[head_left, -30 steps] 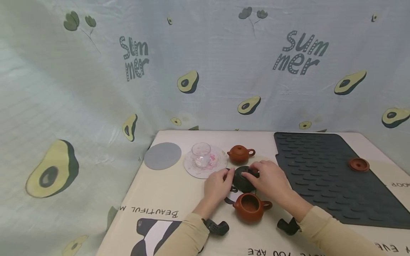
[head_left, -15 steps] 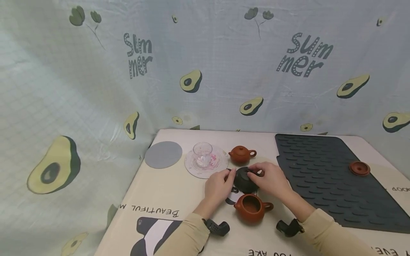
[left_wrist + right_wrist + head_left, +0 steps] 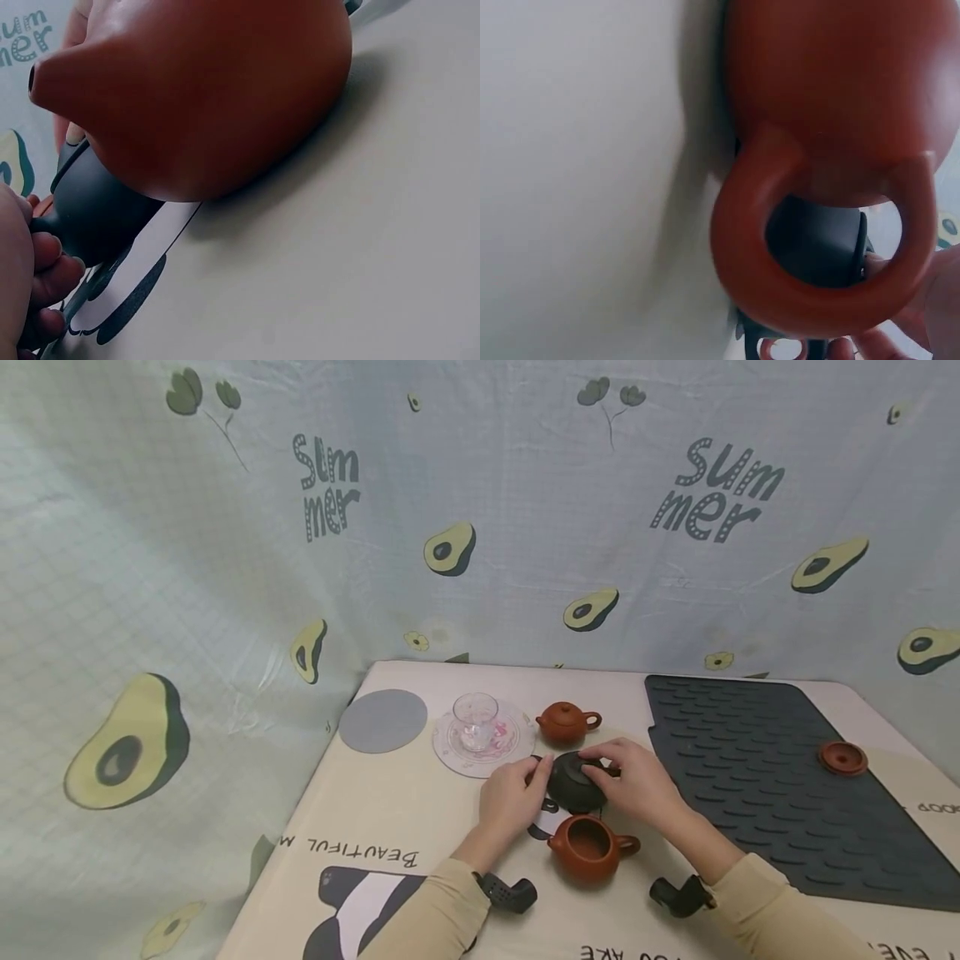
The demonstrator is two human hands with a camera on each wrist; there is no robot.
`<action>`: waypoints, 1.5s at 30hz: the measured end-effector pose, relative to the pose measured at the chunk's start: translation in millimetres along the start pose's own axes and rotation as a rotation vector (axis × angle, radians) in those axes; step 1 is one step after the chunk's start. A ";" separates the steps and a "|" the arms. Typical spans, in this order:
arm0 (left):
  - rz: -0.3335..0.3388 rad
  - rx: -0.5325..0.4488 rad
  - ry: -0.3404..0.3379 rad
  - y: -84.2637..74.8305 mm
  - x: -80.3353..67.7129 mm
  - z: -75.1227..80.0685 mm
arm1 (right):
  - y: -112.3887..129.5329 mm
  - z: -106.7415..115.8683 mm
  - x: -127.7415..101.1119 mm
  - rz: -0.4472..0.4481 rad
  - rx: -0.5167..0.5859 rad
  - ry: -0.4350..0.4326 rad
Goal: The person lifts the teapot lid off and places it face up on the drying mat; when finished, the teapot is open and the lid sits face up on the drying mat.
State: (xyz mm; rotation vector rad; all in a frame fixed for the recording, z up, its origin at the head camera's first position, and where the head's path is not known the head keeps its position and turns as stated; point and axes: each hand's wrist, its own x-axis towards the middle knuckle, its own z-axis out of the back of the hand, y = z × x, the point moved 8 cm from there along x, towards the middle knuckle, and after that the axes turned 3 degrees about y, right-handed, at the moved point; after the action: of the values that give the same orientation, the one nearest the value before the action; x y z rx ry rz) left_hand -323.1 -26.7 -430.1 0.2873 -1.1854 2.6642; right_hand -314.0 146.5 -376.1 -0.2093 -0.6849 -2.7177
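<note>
A small black teapot (image 3: 573,783) sits between both hands on the printed tablecloth. My left hand (image 3: 510,797) pinches its spout at the left, fingers curled in the left wrist view. My right hand (image 3: 637,781) grips the pot's right side, thumb at the lid's edge and fingers by the handle, which they partly hide. Just nearer stands a lidless reddish-brown teapot (image 3: 588,852), its handle to the right; it fills much of both wrist views. Behind the black pot is another reddish-brown teapot (image 3: 564,723) with its lid on.
A clear glass cup (image 3: 474,722) stands on a pink-patterned round mat (image 3: 450,756). A grey oval mat (image 3: 382,721) lies at the far left. At right, a reddish-brown lid (image 3: 842,758) lies upturned on a dark ridged mat (image 3: 742,777). A printed curtain (image 3: 510,610) hangs behind.
My right thumb has drawn back slightly to the right, from over the black teapot's lid to its edge. The left hand keeps its place at the spout. The head view has shifted slightly.
</note>
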 end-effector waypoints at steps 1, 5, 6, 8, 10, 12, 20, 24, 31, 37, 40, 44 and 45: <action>0.000 0.000 0.002 0.3 0.0 -0.2 | -1.2 0.1 -0.3 -0.003 -0.004 -0.010; 0.003 -0.005 0.007 1.4 0.0 -1.5 | -3.6 1.5 -1.0 0.006 -0.012 -0.054; 0.004 -0.007 0.008 1.7 -0.2 -1.7 | -3.9 1.9 -1.0 0.013 -0.011 -0.062; 0.004 -0.011 0.009 1.7 -0.2 -1.8 | -3.2 2.8 -1.1 0.031 -0.007 -0.074; 0.005 -0.014 0.012 1.9 -0.3 -1.9 | -2.5 3.1 -1.1 0.044 0.003 -0.078; 0.009 -0.016 0.015 2.4 -0.4 -1.8 | -1.8 3.7 -1.4 0.051 0.023 -0.081; 0.013 -0.028 0.025 2.5 -0.2 -1.5 | -5.7 10.8 -4.5 -0.047 0.197 -0.092; 0.014 -0.033 0.025 2.1 -0.9 -0.7 | -11.7 15.2 -7.1 -0.120 0.274 -0.087; 0.012 -0.032 0.025 2.0 -1.3 -1.8 | -22.1 17.9 -13.0 -0.203 0.468 -0.023; 0.021 -0.024 0.036 4.1 -1.5 -4.9 | -25.7 7.9 -16.7 -0.267 0.924 0.116; 0.021 -0.023 0.032 3.0 -0.9 -3.2 | -20.6 3.5 -18.3 -0.261 1.261 0.198; 0.010 -0.013 0.029 1.4 0.4 -0.2 | -10.3 0.9 -21.0 -0.205 1.643 0.326; 0.007 -0.010 0.028 1.5 0.6 0.4 | -7.9 0.7 -21.6 -0.183 1.718 0.357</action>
State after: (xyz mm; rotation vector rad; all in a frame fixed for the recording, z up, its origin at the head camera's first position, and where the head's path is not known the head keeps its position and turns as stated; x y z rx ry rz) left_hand -324.1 -27.9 -430.8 0.2435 -1.1936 2.6587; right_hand -296.6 159.4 -383.7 0.7168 -2.4821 -1.3152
